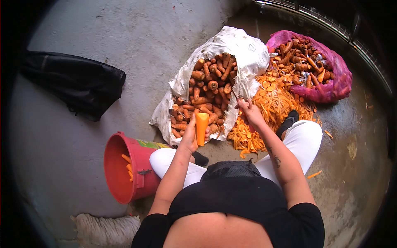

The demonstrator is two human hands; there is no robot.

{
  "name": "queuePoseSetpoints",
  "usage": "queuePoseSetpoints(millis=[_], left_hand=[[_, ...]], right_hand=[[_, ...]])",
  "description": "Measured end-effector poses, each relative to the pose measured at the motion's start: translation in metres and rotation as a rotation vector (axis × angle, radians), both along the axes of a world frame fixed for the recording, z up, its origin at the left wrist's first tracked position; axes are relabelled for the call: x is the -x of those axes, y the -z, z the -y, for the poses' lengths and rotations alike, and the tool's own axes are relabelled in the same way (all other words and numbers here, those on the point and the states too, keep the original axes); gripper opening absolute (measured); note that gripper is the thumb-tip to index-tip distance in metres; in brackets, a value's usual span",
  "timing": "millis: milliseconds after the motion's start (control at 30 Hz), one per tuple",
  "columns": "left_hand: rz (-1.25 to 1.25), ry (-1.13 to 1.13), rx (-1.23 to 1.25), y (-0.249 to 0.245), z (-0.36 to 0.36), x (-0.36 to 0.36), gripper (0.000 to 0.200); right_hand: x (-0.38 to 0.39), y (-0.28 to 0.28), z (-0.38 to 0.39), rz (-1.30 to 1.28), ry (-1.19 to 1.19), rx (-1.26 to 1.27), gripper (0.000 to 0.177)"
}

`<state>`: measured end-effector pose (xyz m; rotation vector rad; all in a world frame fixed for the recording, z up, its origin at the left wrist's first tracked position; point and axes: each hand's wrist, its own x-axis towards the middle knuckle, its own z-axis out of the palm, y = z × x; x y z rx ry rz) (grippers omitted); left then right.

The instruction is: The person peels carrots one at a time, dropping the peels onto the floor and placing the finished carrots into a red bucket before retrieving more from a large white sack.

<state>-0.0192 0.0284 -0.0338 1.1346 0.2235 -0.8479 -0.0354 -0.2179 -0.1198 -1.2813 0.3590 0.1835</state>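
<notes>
on my feed from the head camera, the left hand (191, 137) is closed around the lower part of a peeled carrot (202, 127), thumb on one side and fingers wrapped behind it. the carrot stands nearly upright, its cut flat end uppermost, clean bright orange all over. the right hand (249, 109) is raised out to the right of the left hand and a little farther from the body. its fingers are pinched shut on a thin dark blade (234, 95) that sticks out past the knuckles toward the sack; i cannot tell whether it is a knife or a peeler.

just beyond the left hand lies an open white sack (244, 49) full of unpeeled carrots (211, 84), brown with dirt. the carrot tip overlaps the sack's near edge in my view. under and beyond the right hand spreads a heap of orange peelings (273, 105), and past that heap sits a pink mesh sack (339, 82) with more dirty carrots in it.

to the left of the left hand and nearer the body, a red bucket (111, 182) lies tipped, mouth to the left, with a few peeled pieces (129, 167) inside. far out to the left is a black bag (74, 80) on the concrete.
</notes>
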Motion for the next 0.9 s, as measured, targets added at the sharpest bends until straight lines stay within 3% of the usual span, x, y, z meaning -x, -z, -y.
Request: queuePoseSetpoints(millis=[100,233,400,500,533,600,633,667,733,833,900], left_hand=[[0.014,-0.052,-0.044,-0.003,0.011,0.005,0.05],[0.09,0.063,0.049,0.001,0.01,0.005,0.051],[0.269,-0.022,-0.153,0.008,0.01,0.005,0.049],[0.535,-0.13,-0.451,0.007,0.013,0.012,0.042],[0.683,-0.111,-0.507,0.003,0.014,0.013,0.042],[0.769,-0.153,-0.508,0.004,0.009,0.013,0.04],[0.811,-0.173,-0.507,0.006,0.005,0.012,0.039],[0.713,-0.273,-0.342,0.015,0.001,0.006,0.033],[0.48,-0.335,-0.255,0.009,-0.013,0.002,0.03],[0.192,-0.421,0.021,0.007,-0.044,-0.014,0.043],[0.105,-0.534,0.099,0.004,-0.073,-0.025,0.042]], right_hand=[[0.002,-0.008,-0.013,0.066,0.026,-0.005,0.038],[-0.005,-0.002,-0.016,0.125,0.0,0.051,0.041],[-0.01,0.001,-0.015,0.017,-0.053,0.049,0.062],[-0.012,0.006,-0.019,0.027,-0.075,0.059,0.06],[-0.012,0.008,-0.021,0.055,-0.075,0.079,0.051],[-0.011,0.008,-0.022,0.11,-0.073,0.125,0.034],[-0.01,0.006,-0.021,0.093,-0.062,0.119,0.04],[-0.009,0.004,-0.018,0.072,-0.051,0.114,0.048],[0.0,-0.018,-0.013,-0.014,-0.009,0.076,0.057],[-0.006,-0.013,-0.002,0.003,0.106,0.121,0.052],[-0.005,-0.017,0.008,0.03,0.107,0.101,0.037]])
